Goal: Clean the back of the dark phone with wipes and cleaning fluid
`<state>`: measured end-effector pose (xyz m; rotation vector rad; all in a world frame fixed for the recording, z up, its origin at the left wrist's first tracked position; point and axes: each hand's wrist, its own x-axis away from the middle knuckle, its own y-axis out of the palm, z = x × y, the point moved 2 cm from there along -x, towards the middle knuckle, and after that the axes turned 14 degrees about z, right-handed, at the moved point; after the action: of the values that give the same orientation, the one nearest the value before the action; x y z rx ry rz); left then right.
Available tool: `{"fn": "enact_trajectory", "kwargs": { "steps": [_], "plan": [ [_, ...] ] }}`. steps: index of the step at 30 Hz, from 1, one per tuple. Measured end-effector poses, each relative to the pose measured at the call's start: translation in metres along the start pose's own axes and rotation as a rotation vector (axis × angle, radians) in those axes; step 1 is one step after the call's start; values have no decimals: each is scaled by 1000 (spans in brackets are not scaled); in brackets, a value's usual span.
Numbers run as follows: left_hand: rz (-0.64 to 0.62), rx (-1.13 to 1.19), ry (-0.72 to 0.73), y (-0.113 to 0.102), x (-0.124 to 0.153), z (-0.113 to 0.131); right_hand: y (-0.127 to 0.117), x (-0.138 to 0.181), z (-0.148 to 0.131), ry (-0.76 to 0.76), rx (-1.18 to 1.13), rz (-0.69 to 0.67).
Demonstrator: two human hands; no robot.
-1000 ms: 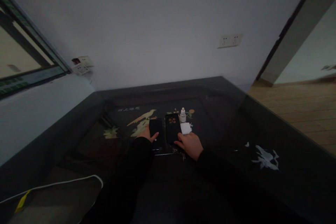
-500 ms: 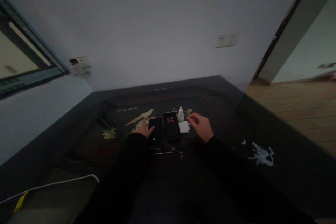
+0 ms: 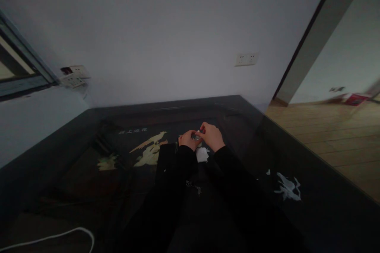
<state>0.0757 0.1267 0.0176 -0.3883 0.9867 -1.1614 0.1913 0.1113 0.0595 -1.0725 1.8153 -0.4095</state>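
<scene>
Both hands meet at a small dropper bottle point(image 3: 196, 137), which is largely covered by fingers. My left hand point(image 3: 188, 139) is closed around its body from the left. At its white top, my right hand point(image 3: 211, 136) pinches the cap with thumb and fingers. Just below the bottle lies a folded white tissue point(image 3: 202, 155). A dark smartphone point(image 3: 166, 157) lies flat to the left, partly under my left sleeve. The black phone case beside it is almost wholly hidden by my left hand and forearm. A thin charm strap point(image 3: 194, 186) lies nearer to me.
The dark glossy table point(image 3: 237, 118) carries a printed bird and flower design point(image 3: 151, 148). Crumpled clear film point(image 3: 287, 187) lies on the right. A white cable point(image 3: 59, 234) curves at the lower left. Wall sockets point(image 3: 247, 59) sit behind the table.
My left hand has left the smartphone and moved right to the dropper bottle. My right hand has come in from the right to its cap. The camera view has shifted slightly.
</scene>
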Motion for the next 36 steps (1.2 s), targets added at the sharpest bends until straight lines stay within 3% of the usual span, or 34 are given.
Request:
{"fn": "enact_trajectory", "kwargs": {
  "steps": [9, 36],
  "plan": [
    [-57, -8, -36, 9, 1, -7, 7, -3, 5, -29, -51, -120],
    [-71, 25, -24, 11, 1, -12, 17, 2, 3, 19, -105, -43]
  ]
}}
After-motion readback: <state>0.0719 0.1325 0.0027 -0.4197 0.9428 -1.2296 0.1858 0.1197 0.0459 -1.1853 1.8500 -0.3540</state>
